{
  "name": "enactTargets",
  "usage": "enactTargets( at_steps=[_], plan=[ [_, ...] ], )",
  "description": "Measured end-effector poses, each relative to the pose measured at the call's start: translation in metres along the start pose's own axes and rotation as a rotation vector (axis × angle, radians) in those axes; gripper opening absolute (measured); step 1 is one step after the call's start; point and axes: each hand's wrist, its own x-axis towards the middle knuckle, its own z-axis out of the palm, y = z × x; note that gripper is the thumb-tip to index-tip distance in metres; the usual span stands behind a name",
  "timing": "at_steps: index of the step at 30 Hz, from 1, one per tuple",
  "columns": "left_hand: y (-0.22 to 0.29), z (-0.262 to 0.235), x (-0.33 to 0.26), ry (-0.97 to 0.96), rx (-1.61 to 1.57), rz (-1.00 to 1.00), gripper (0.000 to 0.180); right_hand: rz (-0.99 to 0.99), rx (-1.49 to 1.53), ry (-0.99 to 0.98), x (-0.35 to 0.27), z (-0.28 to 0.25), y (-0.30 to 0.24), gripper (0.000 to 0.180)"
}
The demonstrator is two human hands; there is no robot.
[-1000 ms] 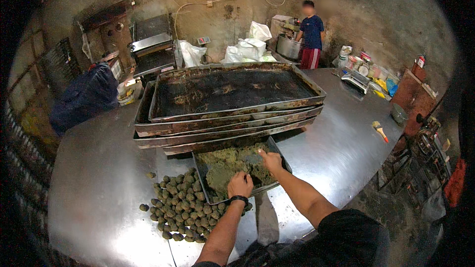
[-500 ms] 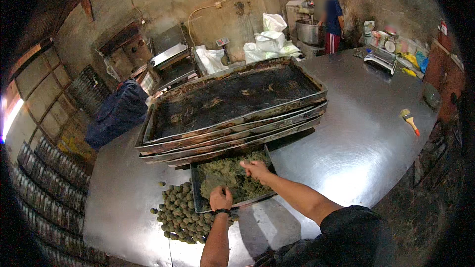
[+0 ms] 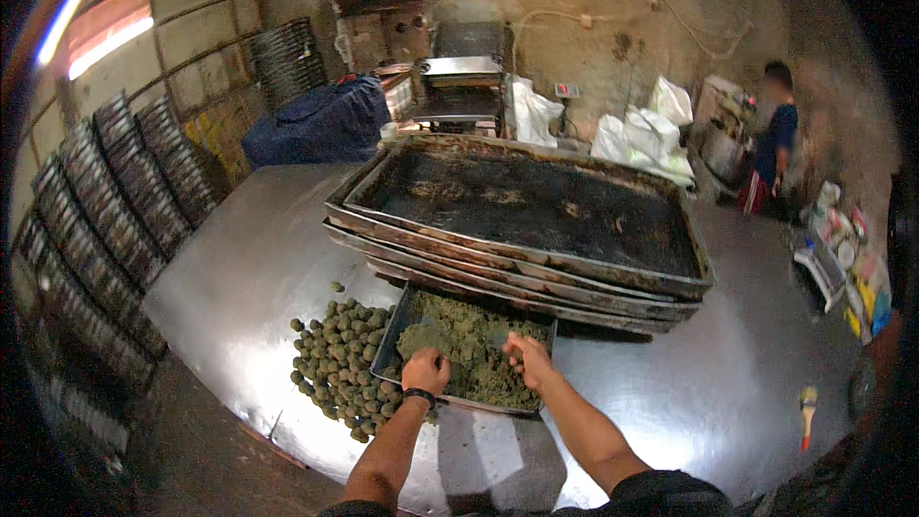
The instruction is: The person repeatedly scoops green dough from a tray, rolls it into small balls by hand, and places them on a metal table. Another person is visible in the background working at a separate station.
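Both hands work inside a small dark metal tray [image 3: 402, 333] of greenish-brown dough [image 3: 474, 354] on the steel table [image 3: 239, 268]. Left hand [image 3: 426, 370] closed on a lump; right hand [image 3: 526, 359] pinching dough. Olive dough balls [image 3: 340, 364] lie left of the tray. White sacks [image 3: 641, 139] stand at the back wall.

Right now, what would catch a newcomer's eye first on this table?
Probably the stack of big blackened baking trays filling the middle of the shiny metal table. Just in front of it, the left hand and right hand are both in a small tray of greenish dough. To the left of that tray lies a heap of small green dough balls on the tabletop.
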Motion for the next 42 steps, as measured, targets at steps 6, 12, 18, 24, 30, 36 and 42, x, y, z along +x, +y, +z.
enactTargets(
  at_steps=[6,12,18,24,30,36,42],
  plan=[
    [-0.004,-0.002,0.004,-0.101,0.076,-0.061,0.017,-0.091,-0.277,0.295,0.008,0.012,0.007,0.047],
    [-0.019,-0.009,0.0,-0.026,-0.088,0.022,0.021,-0.087,-0.01,-0.068,-0.02,0.049,-0.028,0.015],
    [-0.025,0.0,-0.003,-0.064,-0.182,0.135,0.021,-0.083,-0.184,0.356,-0.023,0.067,-0.013,0.036],
    [-0.024,-0.004,0.002,-0.27,-0.285,0.209,0.02,-0.225,-0.056,0.527,-0.012,0.078,0.011,0.029],
    [-0.036,0.001,0.014,-0.412,-0.287,0.283,0.026,-0.268,-0.185,0.31,-0.005,0.148,-0.01,0.026],
    [-0.033,-0.02,0.02,-0.644,-0.197,0.267,0.025,-0.326,-0.907,0.391,0.013,0.227,-0.004,0.042],
    [-0.042,0.005,-0.001,-0.502,-0.065,0.42,0.032,-0.624,-1.075,-0.169,0.06,0.277,0.01,0.046]
  ],
)
